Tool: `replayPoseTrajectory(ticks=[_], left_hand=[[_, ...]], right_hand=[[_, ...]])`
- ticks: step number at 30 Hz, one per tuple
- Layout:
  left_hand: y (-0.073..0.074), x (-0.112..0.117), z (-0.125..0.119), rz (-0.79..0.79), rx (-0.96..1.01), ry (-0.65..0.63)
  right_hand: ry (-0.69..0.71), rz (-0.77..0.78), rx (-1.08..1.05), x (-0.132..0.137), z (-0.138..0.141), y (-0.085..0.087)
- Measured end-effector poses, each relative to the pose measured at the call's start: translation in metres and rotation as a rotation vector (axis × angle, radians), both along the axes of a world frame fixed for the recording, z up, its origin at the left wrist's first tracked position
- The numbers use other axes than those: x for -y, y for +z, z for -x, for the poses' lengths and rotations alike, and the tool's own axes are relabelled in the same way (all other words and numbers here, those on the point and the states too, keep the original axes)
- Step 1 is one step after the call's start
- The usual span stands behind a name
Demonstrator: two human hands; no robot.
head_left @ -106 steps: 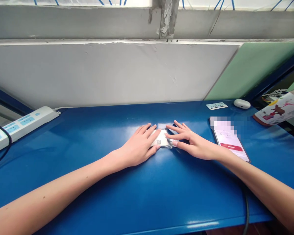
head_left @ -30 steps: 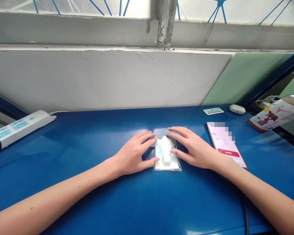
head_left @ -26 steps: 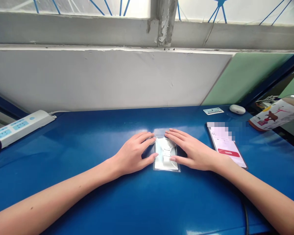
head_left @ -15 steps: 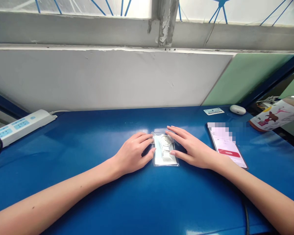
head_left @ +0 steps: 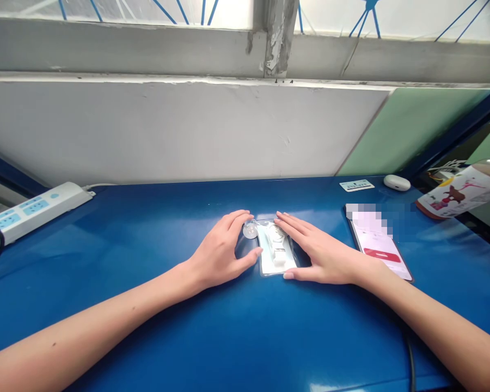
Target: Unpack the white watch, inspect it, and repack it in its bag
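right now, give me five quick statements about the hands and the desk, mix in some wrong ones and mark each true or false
1. A round disc lies beside the left hand. True.
2. The power strip is at the right end of the desk. False: it is at the left end.
3. In this view, the right hand partly covers the clear packet. True.
4. The phone lies screen down. False: its screen faces up, with a red bar showing.
5. The white case lies to the left of the small card. False: it lies to the right of it.
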State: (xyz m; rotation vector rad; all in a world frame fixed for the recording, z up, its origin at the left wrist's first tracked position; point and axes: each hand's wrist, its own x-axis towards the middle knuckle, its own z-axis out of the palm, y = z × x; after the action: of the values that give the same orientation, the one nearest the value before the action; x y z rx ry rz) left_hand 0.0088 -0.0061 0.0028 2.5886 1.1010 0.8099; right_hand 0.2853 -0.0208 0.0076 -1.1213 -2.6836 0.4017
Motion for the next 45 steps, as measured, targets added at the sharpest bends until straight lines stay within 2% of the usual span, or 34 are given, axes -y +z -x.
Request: replayPoseTrajectory(ticks=[7, 16, 29, 45], left_hand=[[0.001, -0.004, 0.001, 0.135, -0.183, -0.114], [0.006, -0.003, -0.001, 0.179, -0.197, -0.091], [0.006, -0.003, -0.002, 0.188, -0.183, -0.09], [0.006, -0.002, -0.001, 0.174, -0.178, -0.083]], right_hand=[[-0.011, 0.01, 0.002, 0.001, 0.002, 0.001], [-0.051, 0.105, -0.024, -0.004, -0.004, 0.006], [-0.104, 0.186, 0.052, -0.008, -0.009, 0.012], [-0.101, 0.151, 0.03, -0.009, -0.01, 0.002]])
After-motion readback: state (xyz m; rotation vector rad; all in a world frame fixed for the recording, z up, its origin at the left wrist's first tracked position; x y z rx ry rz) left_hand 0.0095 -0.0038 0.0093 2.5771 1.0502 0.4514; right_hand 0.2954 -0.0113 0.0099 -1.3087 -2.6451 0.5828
